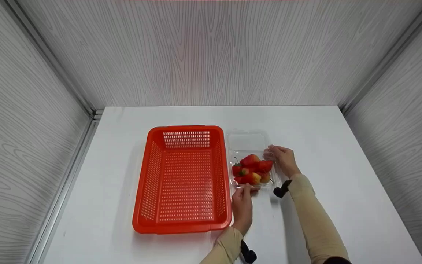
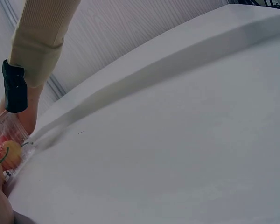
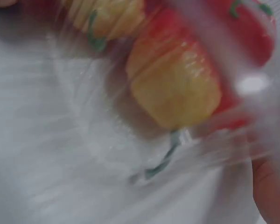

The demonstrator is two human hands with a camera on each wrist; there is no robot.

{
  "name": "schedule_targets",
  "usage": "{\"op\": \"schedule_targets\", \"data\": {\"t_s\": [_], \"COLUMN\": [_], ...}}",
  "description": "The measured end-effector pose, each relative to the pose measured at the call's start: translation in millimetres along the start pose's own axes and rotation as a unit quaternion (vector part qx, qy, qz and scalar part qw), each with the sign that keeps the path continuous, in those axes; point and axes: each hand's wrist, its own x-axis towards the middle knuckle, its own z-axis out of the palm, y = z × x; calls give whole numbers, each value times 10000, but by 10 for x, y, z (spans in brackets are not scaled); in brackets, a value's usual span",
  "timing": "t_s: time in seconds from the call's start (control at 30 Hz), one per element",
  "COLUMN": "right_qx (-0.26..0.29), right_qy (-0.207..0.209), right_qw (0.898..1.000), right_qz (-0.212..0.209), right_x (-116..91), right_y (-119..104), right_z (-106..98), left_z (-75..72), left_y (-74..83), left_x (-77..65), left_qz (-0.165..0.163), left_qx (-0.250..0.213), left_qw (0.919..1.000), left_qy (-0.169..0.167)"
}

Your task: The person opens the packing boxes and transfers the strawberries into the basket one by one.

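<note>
Left hand [image 1: 243, 207] pinches the near edge of that clear box [image 1: 245, 151] of strawberries [image 1: 253, 170], just right of the red basket [image 1: 181, 228], right hand [image 1: 286, 161] grips its far-right corner, so I'd hold it level, 'cause the lid [image 1: 247, 141] behind looks flipped open.

Between your left hand [image 1: 243, 207] and right hand [image 1: 285, 160], you have a container [image 1: 248, 150] of thin, clear, glossy plastic with ridged walls. The strawberries [image 1: 251, 171] inside have shiny skins. Left of your left hand, the basket [image 1: 181, 228] is perforated plastic with a smooth, slightly glossy rim. Under your hands, the table [image 1: 343, 176] is smooth with a soft sheen. Above your right hand, the sleeve [image 2: 46, 23] is matt, finely ribbed cloth. Beyond both hands, the wall [image 1: 218, 51] has a matt wood-grain look.
</note>
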Motion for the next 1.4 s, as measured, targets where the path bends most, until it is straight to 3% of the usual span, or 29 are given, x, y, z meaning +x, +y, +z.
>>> {"op": "schedule_targets", "data": {"t_s": [0.17,0.37,0.47,0.6,0.7,0.83,0.93,1.0,1.07,1.13,1.3,1.33,1.4], "right_qx": [-175,-278,184,947,1177,1254,1322,1326,1386,1389,1385,1406,1462], "right_qy": [184,357,406,643,760,654,510,424,406,437,467,495,581], "right_qw": [9996,9990,9990,9931,9881,9858,9852,9856,9850,9849,9853,9852,9846], "right_qz": [159,36,18,-255,-627,-908,-961,-958,-943,-936,-888,-852,-765], "right_x": [32,13,-81,-113,-72,-87,-96,-92,-84,-77,-109,-128,-175], "right_y": [196,239,209,326,452,503,527,525,513,496,477,483,501], "right_z": [-53,-27,15,13,-8,-26,-43,-46,-45,-45,-55,-67,-96], "left_z": [-20,-39,-51,-63,-72,-85,-139,-205,-289,-385,-711,-793,-970], "left_y": [-11,-4,-1,-10,-2,27,64,117,196,318,754,842,1004], "left_x": [-36,-3,6,-47,-132,-282,-432,-541,-660,-778,-1025,-1060,-1103], "left_qz": [-22,126,81,146,210,222,341,504,647,742,930,974,1056], "left_qx": [32,-129,-285,-465,-331,216,650,982,1359,1724,2275,2274,2120], "left_qw": [9998,9991,9982,9952,9940,9927,9845,9720,9523,9260,8486,8355,8168], "left_qy": [-176,-372,-519,-847,-1019,-1166,-1591,-2074,-2656,-3274,-4685,-4906,-5260]}}
